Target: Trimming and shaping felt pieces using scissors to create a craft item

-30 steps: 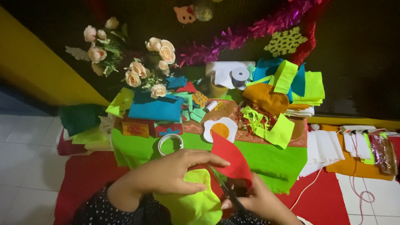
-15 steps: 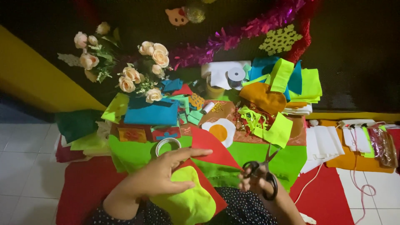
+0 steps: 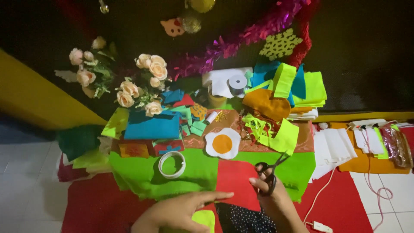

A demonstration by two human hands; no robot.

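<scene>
My right hand grips black scissors, blades pointing up and to the right, over a red felt sheet. My left hand lies flat at the bottom, fingers stretched right, resting on a yellow-green felt piece with its fingertips reaching the red sheet's lower edge. The red sheet lies on a green felt sheet. A white tape ring sits on the green felt just above my left hand.
A felt fried egg, blue felt, orange felt and neon scraps crowd the low table. Cream roses stand at back left, pink tinsel behind. White felt pieces and a cable lie at right.
The red sheet went from lifted near my hands to lying flat on the green felt. My right hand now holds the scissors further up over it. My left hand dropped lower.
</scene>
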